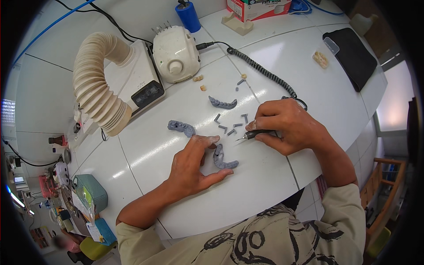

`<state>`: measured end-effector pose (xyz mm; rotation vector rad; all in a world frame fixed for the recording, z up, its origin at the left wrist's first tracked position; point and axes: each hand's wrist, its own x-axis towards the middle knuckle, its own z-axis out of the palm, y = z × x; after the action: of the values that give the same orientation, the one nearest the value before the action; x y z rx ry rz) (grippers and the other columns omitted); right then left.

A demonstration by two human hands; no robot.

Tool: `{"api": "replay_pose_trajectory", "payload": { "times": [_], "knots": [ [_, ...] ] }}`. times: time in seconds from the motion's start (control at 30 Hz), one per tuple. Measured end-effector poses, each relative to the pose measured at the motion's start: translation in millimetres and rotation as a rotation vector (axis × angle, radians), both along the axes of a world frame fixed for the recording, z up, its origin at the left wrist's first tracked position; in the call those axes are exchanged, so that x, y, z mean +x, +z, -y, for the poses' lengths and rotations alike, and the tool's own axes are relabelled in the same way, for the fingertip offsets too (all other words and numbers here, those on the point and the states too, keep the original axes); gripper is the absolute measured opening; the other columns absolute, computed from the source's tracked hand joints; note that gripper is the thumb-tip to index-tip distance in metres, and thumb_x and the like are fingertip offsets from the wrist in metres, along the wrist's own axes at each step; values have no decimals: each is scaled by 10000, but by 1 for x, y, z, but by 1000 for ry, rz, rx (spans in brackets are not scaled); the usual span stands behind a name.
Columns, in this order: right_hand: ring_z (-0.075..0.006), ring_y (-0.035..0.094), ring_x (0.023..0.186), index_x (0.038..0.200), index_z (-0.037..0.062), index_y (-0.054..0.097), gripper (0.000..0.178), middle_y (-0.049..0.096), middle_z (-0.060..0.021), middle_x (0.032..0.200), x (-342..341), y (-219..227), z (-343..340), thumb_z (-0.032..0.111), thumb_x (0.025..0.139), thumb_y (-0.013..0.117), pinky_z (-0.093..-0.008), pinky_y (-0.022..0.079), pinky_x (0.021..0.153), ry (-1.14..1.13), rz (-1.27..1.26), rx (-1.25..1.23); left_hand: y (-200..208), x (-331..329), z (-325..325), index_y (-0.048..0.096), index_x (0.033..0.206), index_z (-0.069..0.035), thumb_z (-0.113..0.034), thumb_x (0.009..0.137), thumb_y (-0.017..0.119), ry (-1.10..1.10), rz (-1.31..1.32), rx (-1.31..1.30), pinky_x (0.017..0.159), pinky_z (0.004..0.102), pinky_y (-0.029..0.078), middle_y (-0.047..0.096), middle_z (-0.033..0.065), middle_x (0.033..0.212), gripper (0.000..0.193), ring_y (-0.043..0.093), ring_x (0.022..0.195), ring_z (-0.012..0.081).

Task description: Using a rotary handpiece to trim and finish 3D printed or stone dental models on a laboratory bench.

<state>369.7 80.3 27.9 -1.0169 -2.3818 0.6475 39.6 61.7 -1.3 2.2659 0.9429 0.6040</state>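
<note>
My right hand (287, 126) grips a dark rotary handpiece (258, 133) like a pen, its thin metal tip pointing left over the table. My left hand (192, 163) rests on the white tabletop, its thumb and index finger spread around a grey dental arch model (223, 159). The fingertips lie close to the model's two ends; whether they press on it I cannot tell. Beyond that hand is a second grey dental model (180, 127), and farther off a curved grey row of teeth (222, 103). Several small grey angled pegs (232, 131) lie scattered near the handpiece tip.
A ribbed suction hose (95, 84) arches over the left side, beside a white control unit (176, 53). From that unit a coiled cord (265, 68) runs toward my right hand. A black pouch (353, 57) and a cream dental model (320, 59) lie far right.
</note>
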Motion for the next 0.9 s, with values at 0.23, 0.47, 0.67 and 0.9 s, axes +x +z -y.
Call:
{"api": "replay_pose_trajectory", "payload": {
  "times": [0.23,0.47,0.67,0.9],
  "knots": [
    [-302,729,809,1051,65,831,214,736,-84,908,0,-1,0,112,846,868,-425,568,702,3,-15,12,0,2,-1,677,1391,-44,-301,786,1045,-42,6,68,659,337,535,711,126,1192,754,641,776,210],
    [-312,735,811,1051,54,827,205,744,-100,922,0,-2,1,126,864,869,-427,579,723,-8,6,-12,7,7,0,664,1404,-5,-438,822,993,25,-53,43,795,406,639,662,159,1272,797,752,1010,317],
    [-322,746,832,1052,46,830,205,761,-113,950,1,-6,-2,131,870,870,-424,587,737,-31,-10,-39,3,18,2,652,1372,-1,-486,759,1028,87,-218,110,732,405,617,640,135,1217,868,735,906,285],
    [-329,737,827,1064,45,832,212,755,-114,946,-2,-3,-2,117,868,866,-429,582,744,-42,-34,-13,-2,1,-6,677,1271,56,-261,761,967,21,167,-101,666,299,495,647,111,1059,667,590,778,168]
  ]
}}
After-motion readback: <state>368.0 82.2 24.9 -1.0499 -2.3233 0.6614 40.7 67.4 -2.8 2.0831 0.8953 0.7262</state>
